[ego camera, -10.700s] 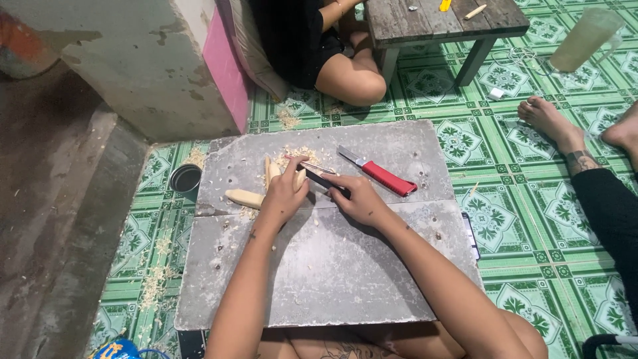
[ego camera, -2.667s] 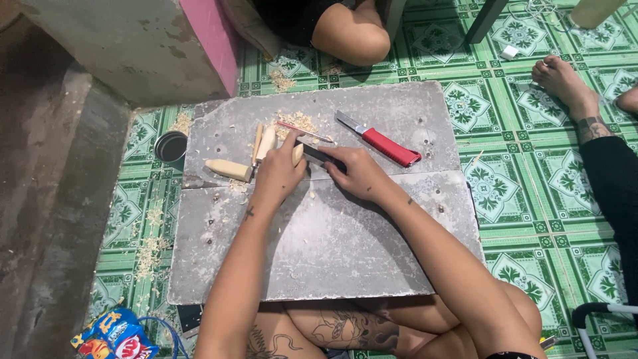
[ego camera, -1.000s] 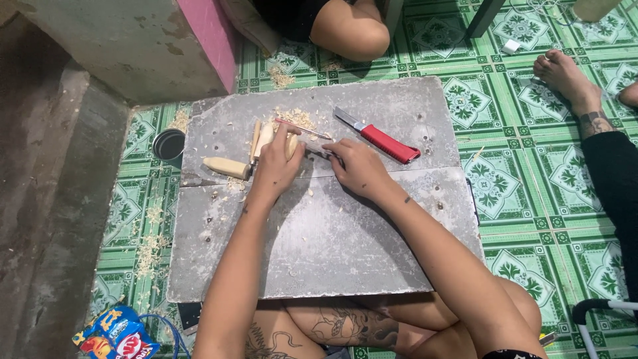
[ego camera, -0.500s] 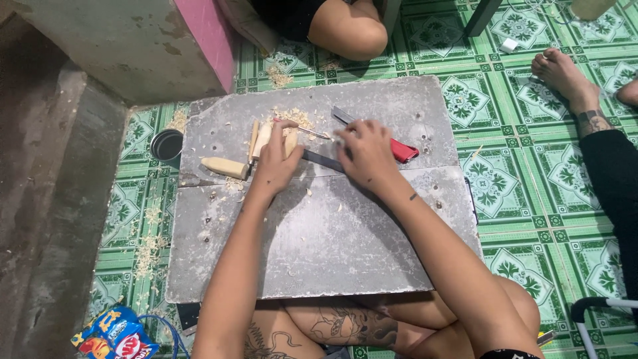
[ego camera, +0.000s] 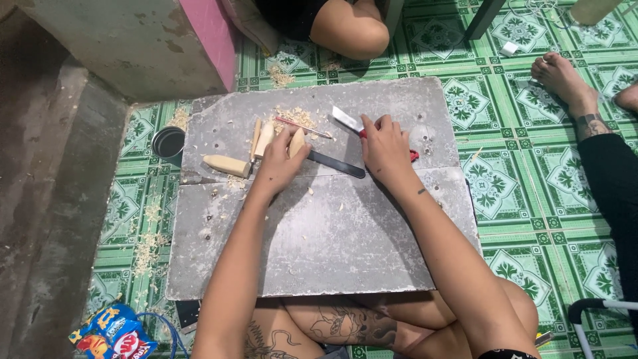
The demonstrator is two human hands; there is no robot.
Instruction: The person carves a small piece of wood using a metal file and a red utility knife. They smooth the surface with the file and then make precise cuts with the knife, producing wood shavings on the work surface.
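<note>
My left hand (ego camera: 280, 167) rests on the grey board (ego camera: 319, 246) and pins a pale carved wooden piece (ego camera: 297, 141) under its fingers. My right hand (ego camera: 384, 149) lies over the red handle of a knife (ego camera: 347, 119), fingers closed on it, with the steel blade pointing away to the upper left. A dark-handled tool (ego camera: 336, 164) lies loose on the board between my hands. Other wooden pieces (ego camera: 227, 165) and two slimmer ones (ego camera: 264, 138) lie left of my left hand. A thin stick (ego camera: 302, 126) sits on a heap of shavings (ego camera: 294, 116).
A small tin can (ego camera: 168, 141) stands off the board's left edge. A concrete block with a pink side (ego camera: 212, 33) is at upper left. Another person's knee (ego camera: 349, 28) is at the top; a foot (ego camera: 565, 76) and a dark trouser leg (ego camera: 611, 179) are at right. A snack bag (ego camera: 113, 332) lies at lower left.
My right hand has let go of the dark-handled tool, which now lies on the board, and moved right onto the red-handled knife. My left hand stayed on the wooden piece.
</note>
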